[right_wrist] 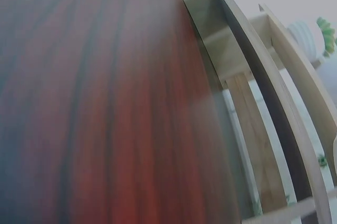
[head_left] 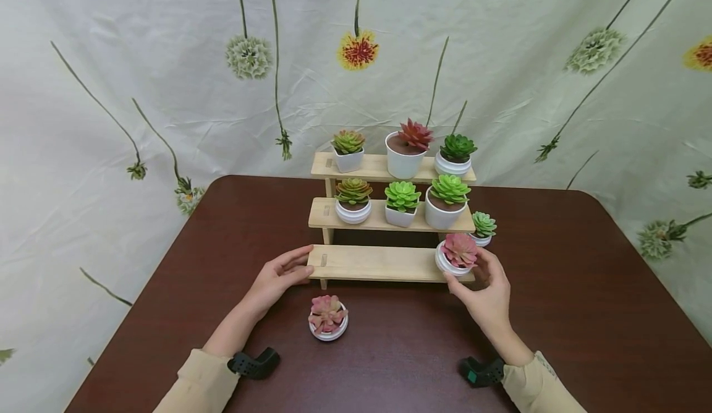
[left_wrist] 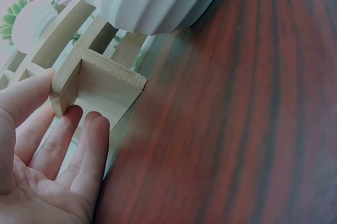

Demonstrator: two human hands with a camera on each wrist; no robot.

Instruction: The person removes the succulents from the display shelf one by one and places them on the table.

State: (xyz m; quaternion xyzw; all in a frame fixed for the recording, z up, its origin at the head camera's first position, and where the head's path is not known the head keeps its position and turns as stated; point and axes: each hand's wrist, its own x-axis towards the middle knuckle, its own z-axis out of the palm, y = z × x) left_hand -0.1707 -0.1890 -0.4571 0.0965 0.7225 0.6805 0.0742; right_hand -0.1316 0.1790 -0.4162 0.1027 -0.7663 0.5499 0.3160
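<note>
A three-tier wooden plant stand stands on the table. My left hand holds the left end of its lowest shelf; in the left wrist view the thumb lies against the plank end, with the fingers curled beneath. My right hand grips a pink potted succulent in a ribbed white pot, thumb in front and fingers behind, at the right end of that shelf. The right hand is outside the right wrist view, where the stand runs down the side. Nearest the left hand in front is another pink potted succulent.
On the top tier stand a green-red succulent, a red one and a dark green one. The middle tier bears three more. A pale green succulent is behind the right hand. A floral cloth hangs behind the dark table.
</note>
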